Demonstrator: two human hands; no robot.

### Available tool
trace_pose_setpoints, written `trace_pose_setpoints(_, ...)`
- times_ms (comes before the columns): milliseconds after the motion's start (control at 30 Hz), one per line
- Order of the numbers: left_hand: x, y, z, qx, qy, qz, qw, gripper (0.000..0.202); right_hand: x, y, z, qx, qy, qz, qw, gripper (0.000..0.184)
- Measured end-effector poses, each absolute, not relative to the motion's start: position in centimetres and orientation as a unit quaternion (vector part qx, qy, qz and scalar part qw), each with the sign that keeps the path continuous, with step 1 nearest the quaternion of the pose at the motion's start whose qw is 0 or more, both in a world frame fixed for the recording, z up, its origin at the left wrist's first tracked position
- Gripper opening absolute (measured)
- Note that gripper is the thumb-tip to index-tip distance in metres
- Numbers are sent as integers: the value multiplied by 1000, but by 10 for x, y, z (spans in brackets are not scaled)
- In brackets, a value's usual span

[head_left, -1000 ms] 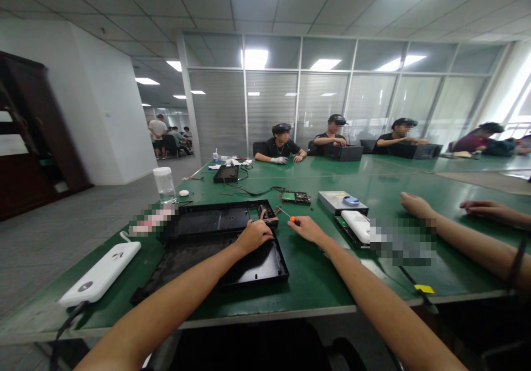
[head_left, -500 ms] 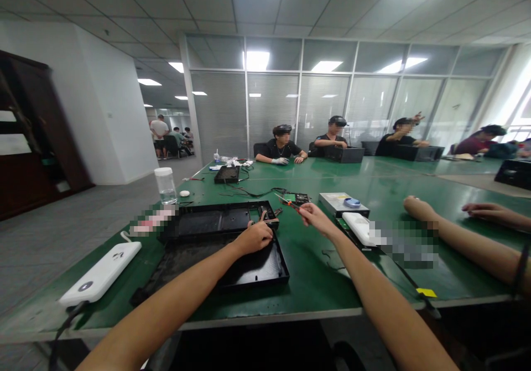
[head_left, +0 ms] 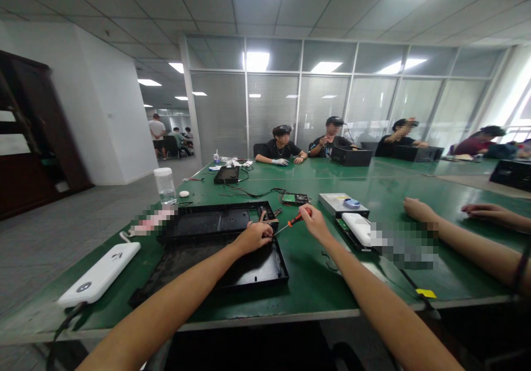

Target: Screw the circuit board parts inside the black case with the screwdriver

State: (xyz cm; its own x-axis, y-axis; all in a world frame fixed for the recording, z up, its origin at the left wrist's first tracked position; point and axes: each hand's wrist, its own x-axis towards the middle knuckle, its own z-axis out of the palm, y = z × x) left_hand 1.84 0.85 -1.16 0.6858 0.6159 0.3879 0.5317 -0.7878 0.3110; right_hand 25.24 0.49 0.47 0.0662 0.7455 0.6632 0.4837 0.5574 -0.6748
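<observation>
My right hand is closed around the handle of a red and black screwdriver. Its thin shaft slants down to the left, and the tip is at the fingers of my left hand. Those fingers are pinched together at the inner corner of an open black computer case; whatever they hold is too small to make out. Striped ribbon-like wires come out of the case just behind my left hand. The upper section of the case lies flat beyond the lower one.
A hard drive with a green board lies beyond the case. Right of my hand are a silver disc drive and a white power bank. On the left are a larger white power bank and a clear jar. A neighbour's forearm rests at right.
My right hand has turned the screwdriver from pointing up and away to pointing down left, bringing its tip to my left fingers. My left hand has stayed in place.
</observation>
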Motion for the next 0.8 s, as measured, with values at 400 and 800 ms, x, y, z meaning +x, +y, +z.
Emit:
trace_pose_setpoints(400, 18, 5, -7, 914, 313, 246, 76, 12, 250, -1, 7, -463, -694, 87, 544, 31)
trace_pose_setpoints(800, 17, 2, -5, 916, 319, 237, 58, 10, 237, -21, 30, -485, -753, -6, 445, 32)
